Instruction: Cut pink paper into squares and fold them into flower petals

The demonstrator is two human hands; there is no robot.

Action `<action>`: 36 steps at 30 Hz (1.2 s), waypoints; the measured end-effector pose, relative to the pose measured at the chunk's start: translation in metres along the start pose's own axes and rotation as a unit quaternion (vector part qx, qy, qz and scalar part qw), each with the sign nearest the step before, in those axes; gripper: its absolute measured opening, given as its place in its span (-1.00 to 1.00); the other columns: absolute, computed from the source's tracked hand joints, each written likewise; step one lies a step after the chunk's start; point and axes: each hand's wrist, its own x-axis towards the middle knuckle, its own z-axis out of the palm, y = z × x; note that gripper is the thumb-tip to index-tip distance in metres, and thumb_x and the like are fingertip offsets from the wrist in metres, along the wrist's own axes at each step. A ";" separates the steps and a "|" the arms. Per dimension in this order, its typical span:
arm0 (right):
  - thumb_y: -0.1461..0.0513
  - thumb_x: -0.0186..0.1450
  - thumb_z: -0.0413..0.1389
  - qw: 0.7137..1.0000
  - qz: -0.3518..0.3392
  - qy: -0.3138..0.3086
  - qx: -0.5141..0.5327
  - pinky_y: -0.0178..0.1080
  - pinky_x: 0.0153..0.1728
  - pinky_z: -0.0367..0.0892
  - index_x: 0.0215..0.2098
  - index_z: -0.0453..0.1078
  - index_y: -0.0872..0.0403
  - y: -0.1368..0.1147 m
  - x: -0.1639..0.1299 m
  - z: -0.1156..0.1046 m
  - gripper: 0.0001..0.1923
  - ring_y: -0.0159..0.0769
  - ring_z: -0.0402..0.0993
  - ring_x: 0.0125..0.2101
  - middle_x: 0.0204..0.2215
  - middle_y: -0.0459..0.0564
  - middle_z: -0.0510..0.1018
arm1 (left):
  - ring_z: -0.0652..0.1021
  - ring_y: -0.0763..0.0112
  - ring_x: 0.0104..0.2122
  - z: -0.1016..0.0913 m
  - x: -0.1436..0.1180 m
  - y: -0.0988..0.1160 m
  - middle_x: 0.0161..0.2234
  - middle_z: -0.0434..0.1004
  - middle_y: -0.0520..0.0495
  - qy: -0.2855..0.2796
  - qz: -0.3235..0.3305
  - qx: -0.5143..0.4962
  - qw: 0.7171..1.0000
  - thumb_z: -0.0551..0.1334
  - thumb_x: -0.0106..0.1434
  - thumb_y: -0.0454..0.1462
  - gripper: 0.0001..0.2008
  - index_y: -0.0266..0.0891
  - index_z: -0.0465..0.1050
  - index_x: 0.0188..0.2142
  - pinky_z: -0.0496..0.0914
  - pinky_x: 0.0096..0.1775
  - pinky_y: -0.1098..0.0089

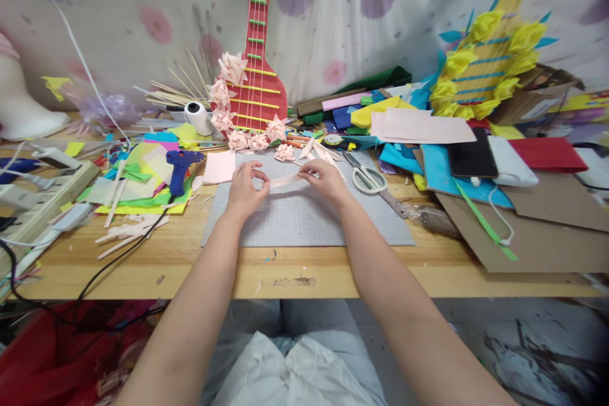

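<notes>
Over the grey cutting mat (pixel 304 222) I stretch a pale pink paper strip (pixel 284 181) between both hands. My left hand (pixel 246 189) pinches one end of it between thumb and fingers. The other end is in my right hand (pixel 323 179), where a thin stick also seems to show at the fingertips. Just beyond my hands lies a pink paper flower (pixel 284 152), with cut pink pieces (pixel 320 151) to its right. A pink paper square (pixel 219 167) is beside my left hand. Scissors (pixel 368 179) rest on the mat's right side.
A red paper lute (pixel 259 92) with pink flowers stands at the back; a yellow one (pixel 485 70) leans right. A blue glue gun (pixel 181 170) sits on coloured paper at left, near a power strip (pixel 52 203). Cardboard (pixel 523 235) and a black phone (pixel 472 153) lie at right.
</notes>
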 end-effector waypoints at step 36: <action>0.15 0.07 0.13 0.901 0.291 -0.037 0.320 -0.39 -0.56 0.20 -0.34 0.25 0.06 -0.029 -0.002 0.036 -0.77 -0.44 0.37 -0.55 -0.58 -0.14 0.47 | 0.51 0.36 -0.18 0.026 0.005 0.019 -0.20 0.51 -0.20 0.015 -0.383 -0.625 0.681 -0.04 0.26 -0.31 -0.78 -0.33 0.33 -0.26 0.35 -0.07 0.29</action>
